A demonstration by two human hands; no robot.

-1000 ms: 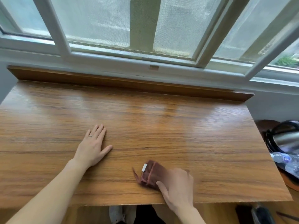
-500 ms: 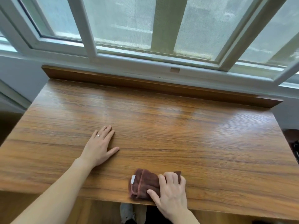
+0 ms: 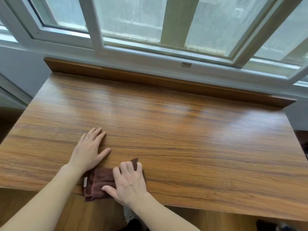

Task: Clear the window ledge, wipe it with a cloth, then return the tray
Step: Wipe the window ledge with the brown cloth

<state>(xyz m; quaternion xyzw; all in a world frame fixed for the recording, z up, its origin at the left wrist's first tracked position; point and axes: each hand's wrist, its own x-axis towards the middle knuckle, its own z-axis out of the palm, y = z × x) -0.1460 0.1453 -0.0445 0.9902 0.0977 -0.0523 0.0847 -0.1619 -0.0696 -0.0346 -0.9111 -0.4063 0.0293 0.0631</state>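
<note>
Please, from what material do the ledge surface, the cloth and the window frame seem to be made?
Ledge: wood or wood-look laminate, with straight printed-like grain and a glossy sheen reflecting the window; which one is unclear.
Cloth: soft brown fabric, probably microfibre or terry, with fuzzy nap, folds and a sewn label.
Window frame: smooth white, likely plastic or painted metal.

Slid leftward along the front edge of the wooden surface: right hand and brown cloth (folded, white tag at its left side). Now just beside the left hand's wrist, cloth's near corner hanging past the edge.
</note>
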